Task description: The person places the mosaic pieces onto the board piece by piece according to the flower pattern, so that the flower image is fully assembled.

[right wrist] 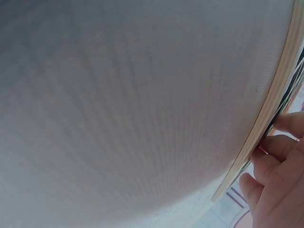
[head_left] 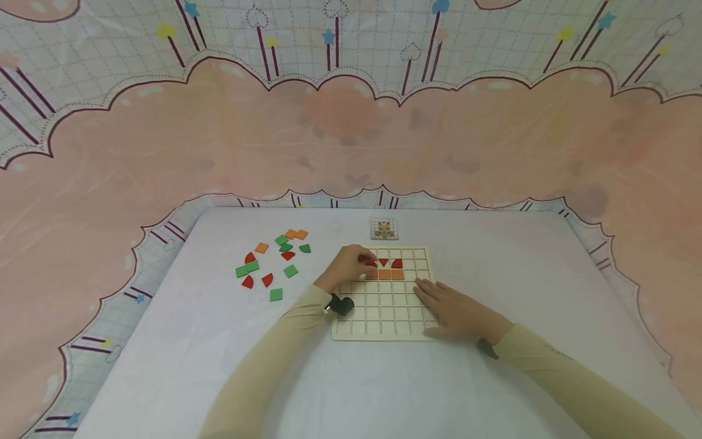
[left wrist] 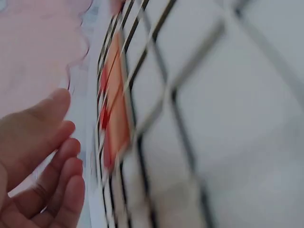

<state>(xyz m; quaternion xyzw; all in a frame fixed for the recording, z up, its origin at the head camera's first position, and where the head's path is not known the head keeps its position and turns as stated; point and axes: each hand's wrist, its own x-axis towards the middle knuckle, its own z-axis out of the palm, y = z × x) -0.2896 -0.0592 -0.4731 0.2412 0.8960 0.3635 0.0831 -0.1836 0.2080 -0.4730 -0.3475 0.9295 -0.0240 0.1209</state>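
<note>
A pale wooden grid board [head_left: 359, 334] lies on the table. Its upper cells hold a row of orange squares [head_left: 391, 275], with a red triangle [head_left: 383, 262] and a red quarter-circle [head_left: 397, 264] above them. My left hand [head_left: 348, 267] hovers over the board's upper left, beside the red pieces. In the left wrist view, that hand's loosely bent fingers [left wrist: 71, 194] stand apart from the thumb with nothing visible between them. My right hand [head_left: 457, 310] rests on the board's right edge, fingers extended; its fingertips touch the wooden rim [right wrist: 254, 133] in the right wrist view.
Left of the board lie scattered loose pieces: green squares [head_left: 276, 294], red quarter-circles [head_left: 267, 280], orange squares [head_left: 261, 248] and green leaf-like pieces [head_left: 304, 248]. Behind the board is a small pattern card [head_left: 384, 229] with a flower picture. A patterned curtain [head_left: 351, 140] hangs beyond the white table [head_left: 521, 256].
</note>
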